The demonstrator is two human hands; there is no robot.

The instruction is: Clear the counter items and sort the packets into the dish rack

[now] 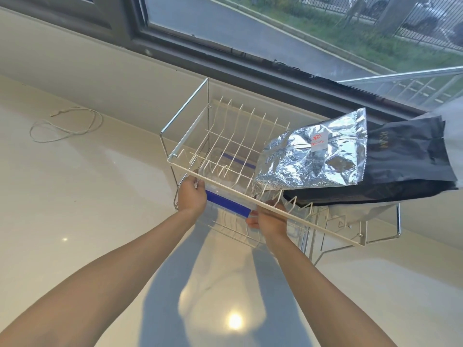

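Observation:
A white two-tier wire dish rack [226, 177] stands on the pale counter by the window. On its upper tier lie a crinkled silver foil packet [313, 156] and, to its right, a black packet [406, 159]. My left hand [193, 196] and my right hand [269, 219] each grip an end of a clear zip bag with a blue strip [228, 204]. The bag sits under the rack's front rail, partly inside the lower tier. The upper tier's wires hide most of the bag.
A thin looped white cord [65, 126] lies on the counter [87, 209] at the far left. The window sill and dark frame [200, 56] run behind the rack. A pale bag or cloth [453, 136] shows at the right edge.

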